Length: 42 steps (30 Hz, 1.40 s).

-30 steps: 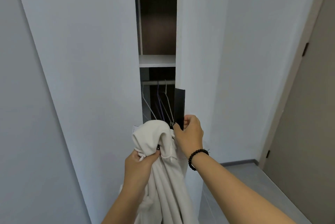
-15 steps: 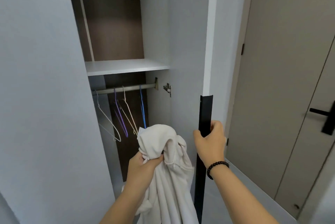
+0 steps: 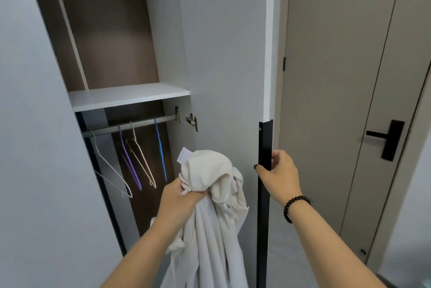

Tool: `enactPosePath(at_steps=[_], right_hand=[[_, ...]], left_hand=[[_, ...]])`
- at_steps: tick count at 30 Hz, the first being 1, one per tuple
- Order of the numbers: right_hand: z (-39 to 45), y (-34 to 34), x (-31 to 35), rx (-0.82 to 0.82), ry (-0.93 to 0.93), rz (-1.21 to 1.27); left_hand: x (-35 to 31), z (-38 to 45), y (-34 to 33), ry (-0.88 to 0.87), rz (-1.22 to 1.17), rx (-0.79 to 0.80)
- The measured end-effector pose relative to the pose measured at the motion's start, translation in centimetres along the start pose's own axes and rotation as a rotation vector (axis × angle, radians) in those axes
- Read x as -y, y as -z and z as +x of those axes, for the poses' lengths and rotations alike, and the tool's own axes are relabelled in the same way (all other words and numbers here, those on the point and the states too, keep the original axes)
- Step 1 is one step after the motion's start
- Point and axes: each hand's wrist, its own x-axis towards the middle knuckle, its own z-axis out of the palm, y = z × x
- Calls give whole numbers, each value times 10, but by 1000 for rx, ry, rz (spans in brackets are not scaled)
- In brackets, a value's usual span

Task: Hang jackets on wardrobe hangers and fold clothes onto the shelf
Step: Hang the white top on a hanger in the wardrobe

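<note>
You stand before an open wardrobe (image 3: 221, 43), its grey door (image 3: 233, 78) swung wide beside a beige room door (image 3: 338, 101) with a black lever handle (image 3: 387, 139). Inside, a bare white shelf (image 3: 126, 97) tops a metal rail (image 3: 130, 125) carrying four empty hangers (image 3: 140, 162), white, purple, cream and blue. Your right hand (image 3: 279, 174) has its grip clenched around the door's black edge strip (image 3: 264, 171); your left hand (image 3: 180, 199) grasps the bunched white garment (image 3: 214, 206), held just in front of the rail, its length trailing down. With one hand occupied, the fabric may slip or snag a hanger, and a released door could swing back onto your arm.
</note>
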Motion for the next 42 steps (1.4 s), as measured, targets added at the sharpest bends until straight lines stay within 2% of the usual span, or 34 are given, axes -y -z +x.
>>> enactPosePath(at_steps=[2, 4, 5, 7, 11, 13, 17, 20, 23, 27, 30, 34, 37, 39, 42], right_hand=[[-6, 1, 4, -79, 81, -6], [-22, 1, 8, -228, 253, 58], [-33, -1, 9, -228, 326, 115], [-55, -8, 8, -47, 400, 209], [-81, -41, -1, 391, 308, 174], [-85, -62, 0, 477, 274, 107], [-88, -101, 20, 502, 236, 113], [-83, -123, 28, 545, 127, 181], [-76, -145, 29, 662, 163, 96], [-74, -183, 11, 606, 37, 123], [-72, -213, -3, 664, -61, 97], [-59, -252, -10, 643, -146, 101], [-51, -280, -8, 630, -149, 77], [-48, -295, -5, 629, -153, 96], [-46, -313, -9, 623, -174, 142]], left_hand=[[-4, 1, 1, -69, 57, 23], [-9, 1, 2, -143, 153, 64], [-11, 0, 4, -166, 197, 72], [-14, 0, 7, -179, 246, 59], [-17, -2, 16, -120, 194, -25], [-20, -3, 21, -105, 142, -56], [-25, 1, 30, -113, 158, -6], [-16, 11, 46, -178, 340, 41], [-4, 27, 70, -232, 542, 90], [16, 47, 107, -219, 900, 278], [33, 64, 134, -217, 1231, 377], [68, 101, 183, -208, 1306, 387], [104, 137, 219, -244, 1478, 374], [124, 160, 235, -243, 1626, 411], [144, 183, 246, -305, 1971, 508]])
